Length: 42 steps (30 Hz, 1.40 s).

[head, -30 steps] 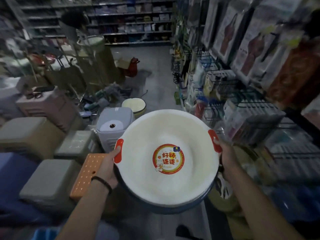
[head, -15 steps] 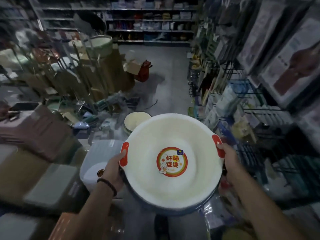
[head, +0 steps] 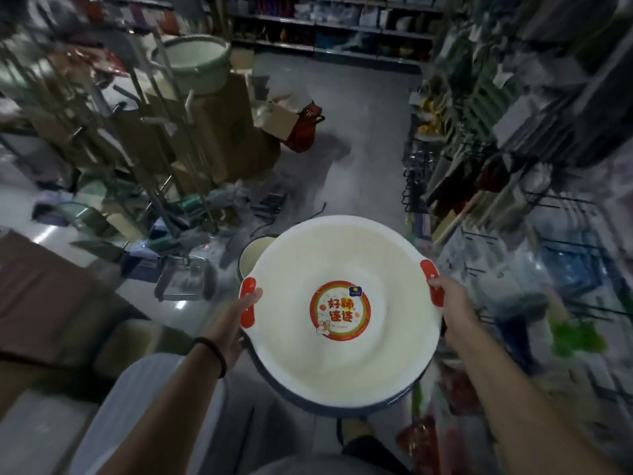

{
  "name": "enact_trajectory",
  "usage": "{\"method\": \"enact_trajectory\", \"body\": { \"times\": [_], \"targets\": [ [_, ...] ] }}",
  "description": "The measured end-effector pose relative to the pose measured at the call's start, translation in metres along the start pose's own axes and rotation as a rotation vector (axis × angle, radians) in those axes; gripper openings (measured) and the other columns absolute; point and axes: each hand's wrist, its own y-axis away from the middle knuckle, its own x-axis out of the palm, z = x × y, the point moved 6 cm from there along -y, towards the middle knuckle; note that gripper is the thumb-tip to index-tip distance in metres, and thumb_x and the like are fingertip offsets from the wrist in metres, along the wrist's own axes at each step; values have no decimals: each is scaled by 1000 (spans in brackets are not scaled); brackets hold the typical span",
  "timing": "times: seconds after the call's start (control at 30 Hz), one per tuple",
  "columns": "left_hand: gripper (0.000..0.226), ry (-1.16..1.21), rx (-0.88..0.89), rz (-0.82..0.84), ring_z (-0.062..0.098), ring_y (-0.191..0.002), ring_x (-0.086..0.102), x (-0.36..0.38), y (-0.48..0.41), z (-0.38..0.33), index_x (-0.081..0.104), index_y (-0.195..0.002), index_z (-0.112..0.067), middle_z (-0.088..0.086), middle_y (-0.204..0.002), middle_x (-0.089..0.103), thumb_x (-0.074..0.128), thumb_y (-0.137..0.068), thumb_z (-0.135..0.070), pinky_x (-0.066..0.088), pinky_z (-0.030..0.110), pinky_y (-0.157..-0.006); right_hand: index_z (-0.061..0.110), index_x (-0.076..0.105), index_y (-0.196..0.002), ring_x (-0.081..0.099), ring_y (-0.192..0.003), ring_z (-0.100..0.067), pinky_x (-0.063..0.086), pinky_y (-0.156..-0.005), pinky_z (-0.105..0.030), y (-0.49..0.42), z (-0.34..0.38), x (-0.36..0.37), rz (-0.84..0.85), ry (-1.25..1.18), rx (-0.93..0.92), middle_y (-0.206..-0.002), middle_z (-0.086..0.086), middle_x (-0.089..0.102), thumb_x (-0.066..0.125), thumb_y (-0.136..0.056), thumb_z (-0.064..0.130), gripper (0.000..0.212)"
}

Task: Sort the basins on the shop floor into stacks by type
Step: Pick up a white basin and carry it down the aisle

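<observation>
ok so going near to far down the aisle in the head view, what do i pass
white basin → cream basin on the floor → red bag → back shelves

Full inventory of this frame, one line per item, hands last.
white basin: one, white, held at centre
dark basin: one, blue-grey, nested under the white basin, rim only
floor basin: one, cream inside, floor behind it, mostly hidden
tub: one, green-rimmed, on cardboard boxes, upper left
red bag: one, red, aisle floor
shelves: several, far end
wristband: one, black, left wrist
left hand: one, grips the white basin's left handle
right hand: one, grips the white basin's right handle
</observation>
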Motion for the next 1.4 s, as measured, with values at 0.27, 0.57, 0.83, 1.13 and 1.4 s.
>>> {"method": "enact_trajectory", "body": {
  "times": [0.27,0.57,0.83,1.13,1.4],
  "targets": [
    [82,142,-186,-350,35,-116,63,9,-122,-28,64,-125,-13,11,-124,70,98,-54,-33,53,57,-101,11,80,-101,76,-75,-30,58,-84,-42,-185,95,164,310,200,76,-92,-13,82,70,-96,34,26],
    [27,211,-325,-568,29,-75,59,-19,-261,-33,67,-103,-2,14,-87,67,76,-79,-10,56,40,-73,5,78,-108,75,-87,-37,57,-80,-40,-333,102,361,486,650,230,-97,-18,81,72,-80,41,46],
    [40,408,-477,-616,33,-72,64,-35,-423,26,66,-113,-9,21,-91,74,68,-73,-1,54,35,-59,20,70,-117,74,-96,-36,62,-86,-49,-493,33,501,552,1030,186,-105,-11,79,85,-69,32,51],
    [21,536,-568,-898,22,-57,51,-69,-588,118,66,-104,-6,11,-76,62,71,-85,-1,44,25,-48,22,66,-123,71,-96,-32,60,-88,-45,-650,-101,654,738,1291,30,-110,-8,73,78,-79,6,48],
    [35,524,-600,-984,32,-77,69,-103,-677,203,70,-104,-10,17,-96,75,81,-71,-15,60,39,-70,25,71,-112,70,-92,-28,57,-81,-37,-737,-202,724,856,1437,-65,-102,-3,74,78,-79,14,36]
  ]
}}
